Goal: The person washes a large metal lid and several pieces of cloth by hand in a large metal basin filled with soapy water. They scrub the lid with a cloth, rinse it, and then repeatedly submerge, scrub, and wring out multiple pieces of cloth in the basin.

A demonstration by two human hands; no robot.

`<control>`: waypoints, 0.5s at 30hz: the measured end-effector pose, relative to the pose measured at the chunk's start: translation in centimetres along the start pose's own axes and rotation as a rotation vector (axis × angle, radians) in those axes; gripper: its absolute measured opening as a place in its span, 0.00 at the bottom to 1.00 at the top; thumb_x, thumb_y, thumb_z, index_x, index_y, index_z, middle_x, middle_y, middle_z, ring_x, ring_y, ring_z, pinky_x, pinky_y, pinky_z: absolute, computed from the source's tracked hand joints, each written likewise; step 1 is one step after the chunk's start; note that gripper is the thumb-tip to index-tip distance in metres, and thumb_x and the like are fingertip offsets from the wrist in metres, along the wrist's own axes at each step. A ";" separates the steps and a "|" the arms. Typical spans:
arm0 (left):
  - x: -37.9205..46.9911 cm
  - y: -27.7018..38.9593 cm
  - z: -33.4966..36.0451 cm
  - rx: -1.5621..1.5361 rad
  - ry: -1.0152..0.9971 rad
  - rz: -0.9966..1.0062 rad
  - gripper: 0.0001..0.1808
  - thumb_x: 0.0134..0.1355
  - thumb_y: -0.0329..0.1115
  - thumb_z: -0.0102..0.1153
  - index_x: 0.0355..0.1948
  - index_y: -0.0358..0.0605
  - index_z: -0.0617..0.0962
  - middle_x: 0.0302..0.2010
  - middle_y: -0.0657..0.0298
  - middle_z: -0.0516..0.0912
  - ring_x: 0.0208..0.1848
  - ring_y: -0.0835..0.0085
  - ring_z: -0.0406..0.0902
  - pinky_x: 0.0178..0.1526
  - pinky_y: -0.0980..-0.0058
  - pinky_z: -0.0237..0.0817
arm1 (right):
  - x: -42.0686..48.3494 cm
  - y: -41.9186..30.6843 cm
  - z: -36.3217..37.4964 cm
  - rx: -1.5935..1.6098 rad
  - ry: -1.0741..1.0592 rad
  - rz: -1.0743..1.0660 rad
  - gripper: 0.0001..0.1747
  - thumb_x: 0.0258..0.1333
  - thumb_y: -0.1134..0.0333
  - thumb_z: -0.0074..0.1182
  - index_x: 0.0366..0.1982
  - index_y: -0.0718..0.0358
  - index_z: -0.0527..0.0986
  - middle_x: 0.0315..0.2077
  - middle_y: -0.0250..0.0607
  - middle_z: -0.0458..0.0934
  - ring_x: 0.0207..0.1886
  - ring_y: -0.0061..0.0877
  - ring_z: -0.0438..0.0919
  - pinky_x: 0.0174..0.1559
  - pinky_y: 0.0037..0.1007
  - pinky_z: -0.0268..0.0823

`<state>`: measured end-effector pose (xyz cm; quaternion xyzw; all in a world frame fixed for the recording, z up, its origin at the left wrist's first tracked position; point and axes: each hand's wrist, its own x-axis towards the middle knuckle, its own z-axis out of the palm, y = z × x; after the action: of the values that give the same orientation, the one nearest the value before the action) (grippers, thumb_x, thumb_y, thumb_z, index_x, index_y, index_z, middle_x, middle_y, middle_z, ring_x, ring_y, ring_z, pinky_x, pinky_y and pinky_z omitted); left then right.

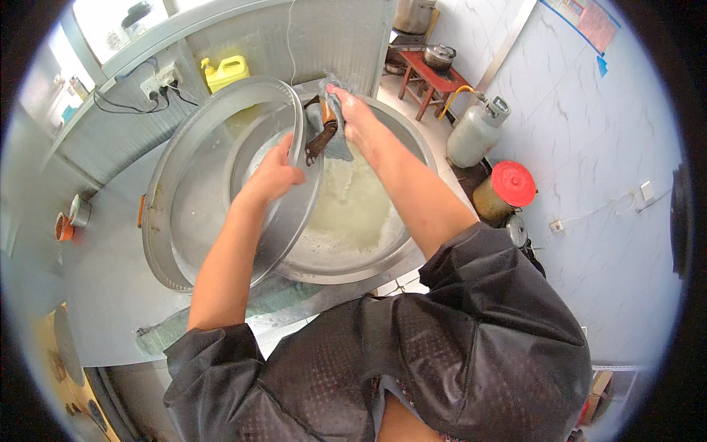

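Observation:
A large round metal steamer ring or pan (pixel 160 221) is tilted over the left part of a wide metal basin (pixel 425 149). Cloudy, foamy water (pixel 353 204) lies in the basin. My left hand (pixel 276 171) grips the near right part of the tilted vessel's rim. My right hand (pixel 353 113) holds a wet grey cloth (pixel 337 146) around a side handle (pixel 322 138) of brown and dark material on the vessel's right side. Another orange-brown handle (pixel 141 211) shows on its left side. My right fingertips are partly covered by the cloth.
A green cloth (pixel 287 296) lies on the metal table (pixel 105 298) near its front edge. Behind the basin stands a yellow jug (pixel 228 73), with a wall socket (pixel 161 80) and cables to its left. A gas cylinder (pixel 476 135) and a red-lidded bucket (pixel 513 185) stand at right.

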<state>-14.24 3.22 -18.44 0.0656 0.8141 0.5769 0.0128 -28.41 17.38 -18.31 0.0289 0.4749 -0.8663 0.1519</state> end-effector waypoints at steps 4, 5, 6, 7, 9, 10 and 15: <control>-0.3 0.7 0.2 -0.009 0.080 -0.064 0.44 0.36 0.19 0.55 0.61 0.37 0.62 0.49 0.64 0.74 0.48 0.78 0.69 0.50 0.81 0.60 | -0.8 3.3 -0.6 0.406 -0.062 0.084 0.20 0.60 0.54 0.48 0.41 0.65 0.70 0.32 0.44 0.77 0.31 0.34 0.77 0.35 0.38 0.73; -0.4 0.8 0.3 -0.020 0.103 -0.074 0.44 0.36 0.19 0.55 0.61 0.37 0.62 0.50 0.64 0.74 0.48 0.78 0.69 0.50 0.81 0.61 | -1.2 3.8 -0.9 0.460 -0.065 0.064 0.20 0.61 0.54 0.47 0.42 0.65 0.70 0.32 0.44 0.77 0.32 0.34 0.77 0.36 0.38 0.73; -0.5 1.0 0.3 -0.015 0.099 -0.058 0.44 0.36 0.19 0.55 0.61 0.37 0.62 0.50 0.64 0.74 0.48 0.78 0.70 0.50 0.80 0.61 | -1.6 3.8 -1.6 0.384 -0.118 0.016 0.21 0.59 0.54 0.50 0.44 0.65 0.68 0.35 0.43 0.76 0.33 0.32 0.77 0.36 0.35 0.73; -0.5 1.0 0.3 -0.014 0.083 -0.050 0.44 0.36 0.19 0.56 0.61 0.36 0.61 0.50 0.63 0.73 0.48 0.77 0.70 0.50 0.80 0.61 | -2.1 3.5 -2.4 0.189 -0.136 -0.041 0.22 0.58 0.54 0.51 0.45 0.65 0.68 0.35 0.42 0.76 0.34 0.30 0.77 0.38 0.33 0.72; -0.5 1.1 0.1 -0.037 0.047 -0.052 0.44 0.36 0.19 0.55 0.61 0.35 0.61 0.51 0.62 0.73 0.49 0.76 0.70 0.51 0.79 0.61 | -2.9 2.4 -4.5 -0.193 -0.153 -0.166 0.24 0.57 0.54 0.52 0.46 0.66 0.68 0.35 0.41 0.76 0.36 0.28 0.76 0.40 0.31 0.70; -0.5 1.1 0.0 -0.060 0.028 -0.063 0.44 0.36 0.18 0.55 0.61 0.35 0.61 0.52 0.61 0.72 0.50 0.75 0.69 0.51 0.79 0.61 | -3.3 2.1 -5.3 -0.309 -0.087 -0.135 0.26 0.54 0.55 0.55 0.47 0.66 0.69 0.36 0.39 0.76 0.41 0.23 0.74 0.46 0.28 0.65; -0.2 0.9 -0.6 0.038 0.013 -0.082 0.43 0.37 0.20 0.55 0.61 0.35 0.61 0.53 0.59 0.72 0.55 0.72 0.66 0.58 0.78 0.54 | -6.1 4.3 -9.7 -1.247 -0.301 -0.048 0.31 0.50 0.49 0.56 0.46 0.69 0.71 0.40 0.48 0.77 0.45 0.35 0.74 0.50 0.32 0.64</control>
<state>-13.98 2.94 -17.45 0.0287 0.8269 0.5609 0.0296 -22.30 24.72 -25.90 -0.1973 0.8635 -0.4253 0.1860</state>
